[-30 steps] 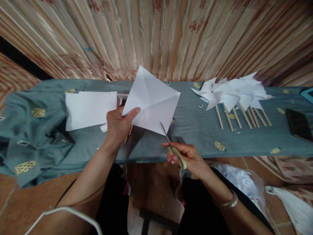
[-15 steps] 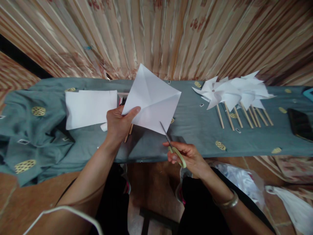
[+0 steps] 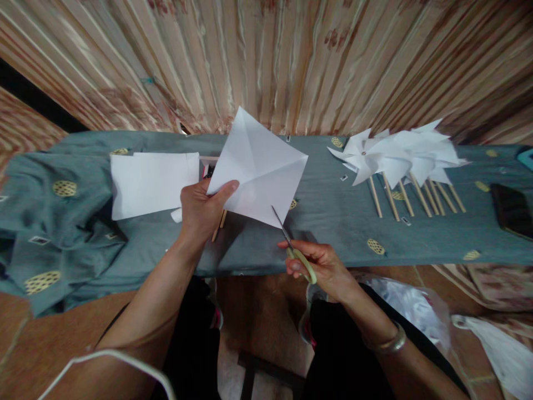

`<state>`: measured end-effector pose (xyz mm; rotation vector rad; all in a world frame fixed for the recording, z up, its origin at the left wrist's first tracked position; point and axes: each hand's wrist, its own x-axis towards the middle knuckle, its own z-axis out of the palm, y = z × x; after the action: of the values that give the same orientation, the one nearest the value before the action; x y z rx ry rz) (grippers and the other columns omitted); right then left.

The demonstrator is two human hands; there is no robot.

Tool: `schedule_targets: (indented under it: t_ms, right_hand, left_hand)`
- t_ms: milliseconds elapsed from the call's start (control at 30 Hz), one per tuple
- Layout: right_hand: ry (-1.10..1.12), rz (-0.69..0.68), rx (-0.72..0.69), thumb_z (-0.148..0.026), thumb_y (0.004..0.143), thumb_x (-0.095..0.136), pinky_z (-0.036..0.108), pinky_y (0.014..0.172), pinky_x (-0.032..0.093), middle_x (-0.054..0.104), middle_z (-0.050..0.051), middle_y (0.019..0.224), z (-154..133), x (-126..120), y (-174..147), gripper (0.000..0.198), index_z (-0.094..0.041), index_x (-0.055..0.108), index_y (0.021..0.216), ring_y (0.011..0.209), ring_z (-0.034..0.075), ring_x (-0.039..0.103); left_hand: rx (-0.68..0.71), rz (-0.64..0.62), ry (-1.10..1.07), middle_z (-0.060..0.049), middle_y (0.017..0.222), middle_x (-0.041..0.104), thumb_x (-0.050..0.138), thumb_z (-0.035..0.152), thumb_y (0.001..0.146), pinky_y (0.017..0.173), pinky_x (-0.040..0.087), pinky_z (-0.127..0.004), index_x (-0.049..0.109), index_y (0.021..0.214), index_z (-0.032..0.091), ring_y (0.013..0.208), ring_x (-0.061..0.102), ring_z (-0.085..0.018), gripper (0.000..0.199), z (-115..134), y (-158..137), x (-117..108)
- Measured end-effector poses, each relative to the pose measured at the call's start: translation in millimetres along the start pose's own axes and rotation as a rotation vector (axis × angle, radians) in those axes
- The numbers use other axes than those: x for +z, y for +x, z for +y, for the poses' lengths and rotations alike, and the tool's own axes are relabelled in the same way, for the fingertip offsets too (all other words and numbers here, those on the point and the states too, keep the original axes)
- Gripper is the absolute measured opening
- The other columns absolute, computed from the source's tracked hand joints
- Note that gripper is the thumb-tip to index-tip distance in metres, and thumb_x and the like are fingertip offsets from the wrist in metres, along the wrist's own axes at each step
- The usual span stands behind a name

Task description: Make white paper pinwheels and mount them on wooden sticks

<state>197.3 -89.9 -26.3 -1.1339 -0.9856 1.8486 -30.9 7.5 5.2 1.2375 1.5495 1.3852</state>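
My left hand [image 3: 204, 210] pinches the left corner of a creased white sheet of paper [image 3: 260, 166], thumb on top, holding it up above the cloth. In my right hand [image 3: 318, 264] is a pair of scissors [image 3: 300, 264] with pale green handles. One blade lies over the paper near its lower corner; whether the paper is between the blades is hard to make out. A stack of white paper [image 3: 154, 186] lies left of my left hand. Below the held sheet, wooden sticks [image 3: 219, 226] show in part, and a box behind my left hand is mostly hidden.
Several white paper pinwheels [image 3: 400, 155] on wooden sticks lie on the right of the grey-green patterned cloth [image 3: 341, 239]. A black phone [image 3: 510, 208] is at the far right. A pleated curtain [image 3: 266, 66] hangs behind; plastic bags [image 3: 412, 305] sit below at right.
Almost nothing differs. The view has shifted very slightly, while both hands, the paper and the scissors keep their places.
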Motion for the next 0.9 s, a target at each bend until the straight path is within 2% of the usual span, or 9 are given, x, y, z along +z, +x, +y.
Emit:
schedule_targets:
  t_ms: [400,667,900]
  right_hand:
    - [-0.054,-0.011,-0.025,-0.036,0.072,0.084,0.022,0.057,0.051,0.066,-0.004,0.067,-0.5,-1.9,-0.7,0.038,-0.023,0.076,0.107,0.057,0.007,0.056]
    - [-0.005,-0.001,0.001,-0.035,0.070,0.085,0.021,0.055,0.050,0.066,-0.004,0.064,-1.7,0.1,-0.6,0.037,-0.023,0.077,0.104,0.055,0.006,0.055]
    - [-0.016,0.018,0.011,-0.036,0.069,0.086,0.021,0.054,0.050,0.066,-0.004,0.063,-1.0,0.5,0.0,0.037,-0.023,0.077,0.103,0.055,0.007,0.057]
  left_hand:
    - [-0.036,-0.017,0.025,0.003,0.059,0.067,0.078,0.035,0.066,0.046,0.042,-0.024,0.072,0.064,0.021,0.054,0.057,-0.014,0.015,6.9,-5.9,5.2]
    - [-0.032,-0.018,0.055,0.003,0.048,0.058,0.078,0.041,0.067,0.041,0.037,-0.024,0.073,0.068,0.021,0.046,0.051,-0.013,0.020,1.9,-5.2,4.0]
    - [-0.030,-0.006,0.063,0.004,0.046,0.056,0.078,0.037,0.067,0.039,0.034,-0.023,0.072,0.063,0.022,0.042,0.047,-0.011,0.017,5.7,-5.5,4.0]
